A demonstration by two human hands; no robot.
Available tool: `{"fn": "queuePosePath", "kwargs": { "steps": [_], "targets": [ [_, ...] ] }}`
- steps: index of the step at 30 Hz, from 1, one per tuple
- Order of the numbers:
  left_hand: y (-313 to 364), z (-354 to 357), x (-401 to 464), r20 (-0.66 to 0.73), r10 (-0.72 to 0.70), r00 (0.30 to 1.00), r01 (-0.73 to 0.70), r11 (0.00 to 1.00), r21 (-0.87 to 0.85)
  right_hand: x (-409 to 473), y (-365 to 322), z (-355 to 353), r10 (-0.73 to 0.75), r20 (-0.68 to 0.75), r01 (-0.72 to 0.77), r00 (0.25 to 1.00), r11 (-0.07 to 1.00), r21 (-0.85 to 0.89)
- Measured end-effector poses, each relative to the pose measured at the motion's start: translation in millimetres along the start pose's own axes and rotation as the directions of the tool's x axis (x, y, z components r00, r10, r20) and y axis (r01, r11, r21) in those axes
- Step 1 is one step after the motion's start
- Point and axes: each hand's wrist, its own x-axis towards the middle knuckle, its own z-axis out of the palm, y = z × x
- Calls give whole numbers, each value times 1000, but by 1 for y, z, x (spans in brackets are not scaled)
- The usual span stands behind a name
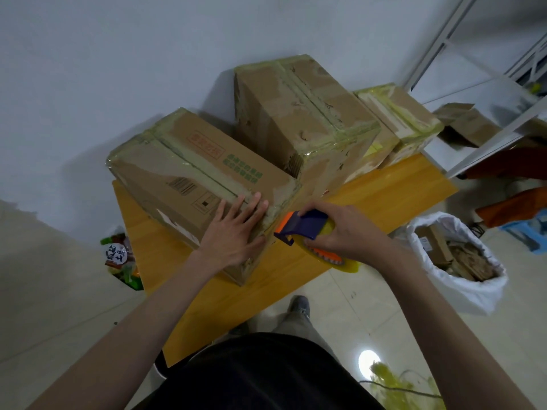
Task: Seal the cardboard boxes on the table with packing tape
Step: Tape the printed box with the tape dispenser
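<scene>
At the table's near edge, the left hand (233, 229) lies flat with straight, slightly spread fingers pressed on the near end of the nearest cardboard box (195, 179), while at its 3 o'clock the right hand (343, 229) curls its fingers round a blue and orange tape dispenser (307, 232), whose front end sits just beside the box's taped corner. Farther off, at 1 o'clock from that box, a taller taped box (299, 113) stands on the yellow table (393, 190), and a third taped box (405, 119) sits beyond it at 2 o'clock, beside a white sack (461, 291) on the floor.
</scene>
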Motion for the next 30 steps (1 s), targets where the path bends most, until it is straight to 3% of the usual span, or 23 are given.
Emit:
{"fn": "queuePosePath", "kwargs": {
  "steps": [4, 8, 11, 15, 21, 25, 30],
  "targets": [
    [2, -2, 1, 0, -4, 1000, 4, 999, 36, 8, -5, 4, -24, 41, 30, 999, 985, -170],
    [3, -4, 2, 30, -25, 999, 24, 999, 26, 9, 6, 16, 44, 175, 21, 984, 935, -353],
    [7, -8, 3, 46, -48, 998, 47, 999, 23, 1, 23, 22, 127, 139, -95, 982, 972, -217],
    [17, -17, 10, 24, -136, 990, 138, 979, -152, -1, 29, 16, 161, 37, -160, 986, 986, -48],
    [46, -27, 28, -122, -230, 966, 224, 973, -59, -1, 33, 1, 186, -40, -185, 982, 982, 35],
    [56, -29, 40, -104, -257, 961, 250, 965, -77, -7, 35, -7, 197, -87, -189, 977, 978, 93],
    [57, -11, 47, 6, -260, 966, 257, 952, -167, -16, 30, -25, 195, -174, -129, 965, 934, 332]
  ]
}}
